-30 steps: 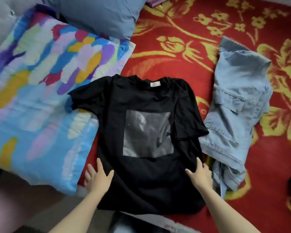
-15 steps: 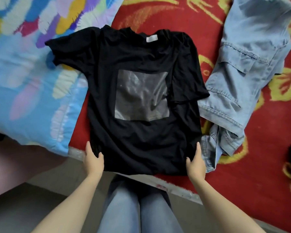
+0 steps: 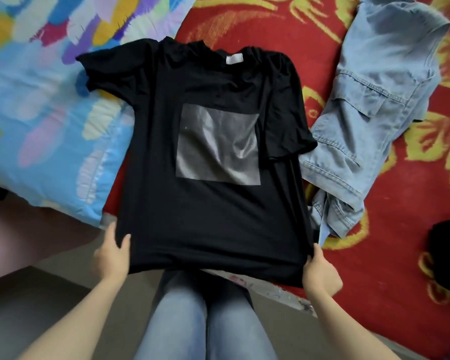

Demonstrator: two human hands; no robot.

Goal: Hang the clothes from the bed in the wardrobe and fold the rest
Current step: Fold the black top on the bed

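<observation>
On the red flowered bed [image 3: 390, 268], my left hand [image 3: 112, 254] and right hand [image 3: 321, 274] grip the hem of the black printed T-shirt [image 3: 205, 216], apparently raised.

Both hands — left hand [image 3: 112, 252], right hand [image 3: 320, 272] — grip the black T-shirt's [image 3: 213, 216] hem.

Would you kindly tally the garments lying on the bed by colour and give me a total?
Black: 1, the T-shirt, gripped at its hem by the left hand and the right hand.
Light blue: 1, the denim garment.
Total: 2.
The dark object at the right edge is too unclear to count.
</observation>
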